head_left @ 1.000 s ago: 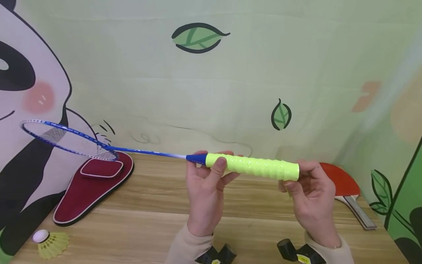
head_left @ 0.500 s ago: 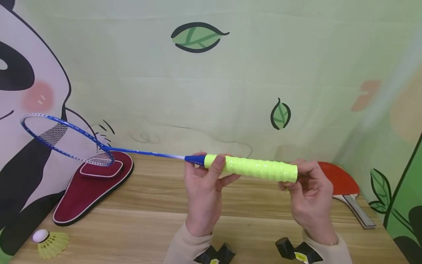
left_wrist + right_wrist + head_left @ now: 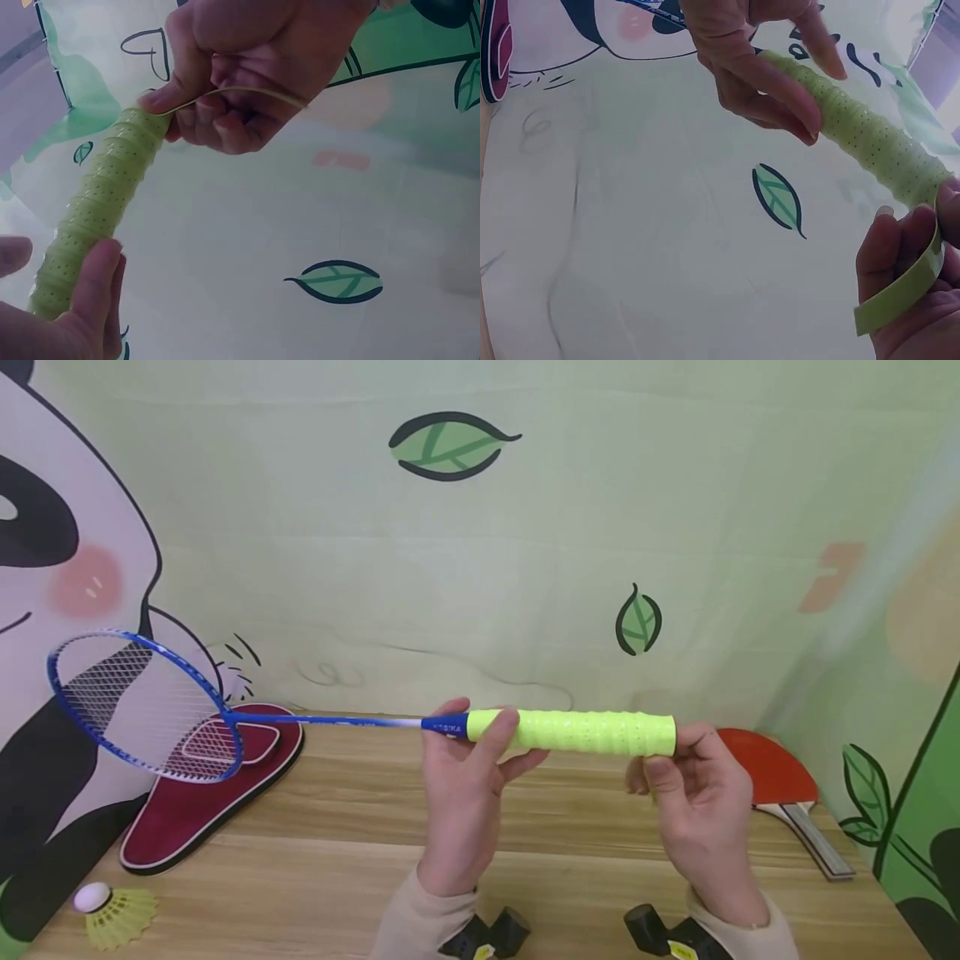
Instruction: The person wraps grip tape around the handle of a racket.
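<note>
A blue badminton racket (image 3: 258, 718) is held level above the table, its strung head to the left. Bright yellow-green grip tape (image 3: 577, 732) with small holes wraps its handle in ridges. My left hand (image 3: 461, 814) holds the handle beside the blue cone, thumb in front and fingers behind. At the butt end, my right hand (image 3: 705, 818) pinches the handle between thumb and fingers. From there a loose tape tail (image 3: 904, 294) hangs over the right palm in the right wrist view; the left wrist view shows that tail (image 3: 255, 90) edge-on. The head view hides it.
A maroon paddle case (image 3: 180, 827) lies on the wooden table (image 3: 337, 877), partly behind the racket head. A yellow shuttlecock (image 3: 120, 914) lies at the front left. Behind my right hand is a red table tennis paddle (image 3: 772, 768). A printed backdrop (image 3: 525, 552) stands behind.
The racket has rolled in my hands, so its strung face shows more fully. Its shaft now lies nearly level, the butt end slightly higher. Both hands keep their hold.
</note>
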A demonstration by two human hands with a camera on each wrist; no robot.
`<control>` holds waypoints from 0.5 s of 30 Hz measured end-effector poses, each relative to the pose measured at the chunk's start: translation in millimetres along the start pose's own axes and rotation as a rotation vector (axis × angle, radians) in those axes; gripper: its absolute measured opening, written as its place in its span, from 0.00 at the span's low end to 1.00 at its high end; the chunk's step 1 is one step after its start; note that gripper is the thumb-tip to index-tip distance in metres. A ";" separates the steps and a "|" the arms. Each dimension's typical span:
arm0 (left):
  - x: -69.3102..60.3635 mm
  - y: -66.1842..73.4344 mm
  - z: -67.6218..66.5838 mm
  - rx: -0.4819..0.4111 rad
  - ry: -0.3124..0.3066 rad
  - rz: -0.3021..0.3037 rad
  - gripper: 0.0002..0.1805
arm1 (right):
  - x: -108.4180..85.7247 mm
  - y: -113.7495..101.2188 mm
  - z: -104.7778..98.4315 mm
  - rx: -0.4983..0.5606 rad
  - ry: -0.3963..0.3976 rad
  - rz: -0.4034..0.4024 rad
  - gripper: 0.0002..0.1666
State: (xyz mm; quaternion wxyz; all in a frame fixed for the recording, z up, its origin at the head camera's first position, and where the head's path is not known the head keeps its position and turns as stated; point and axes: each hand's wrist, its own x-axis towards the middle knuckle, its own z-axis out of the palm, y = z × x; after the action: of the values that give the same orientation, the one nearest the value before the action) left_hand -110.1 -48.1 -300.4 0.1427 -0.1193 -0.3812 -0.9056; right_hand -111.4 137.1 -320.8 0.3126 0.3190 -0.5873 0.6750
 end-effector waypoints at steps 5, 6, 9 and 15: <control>-1.5 3.2 0.4 -0.025 -0.078 -0.013 0.27 | 1.4 -6.8 -2.0 -0.036 0.014 0.055 0.04; -1.5 3.1 0.3 -0.021 -0.079 -0.009 0.26 | 1.5 -8.3 -2.3 -0.052 0.011 0.075 0.05; -1.2 2.2 -0.5 -0.008 -0.063 0.004 0.23 | 1.1 -11.6 -3.3 -0.129 -0.006 0.147 0.07; 0.5 -0.9 -2.3 -0.001 -0.031 0.018 0.20 | 1.4 -11.8 -4.2 -0.207 -0.034 0.190 0.10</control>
State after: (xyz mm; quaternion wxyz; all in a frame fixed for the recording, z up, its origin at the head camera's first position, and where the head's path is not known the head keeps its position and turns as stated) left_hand -111.1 -49.2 -302.5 0.1452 -0.1367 -0.3818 -0.9025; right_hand -103.1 142.7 -313.1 0.2685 0.2392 -0.6866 0.6318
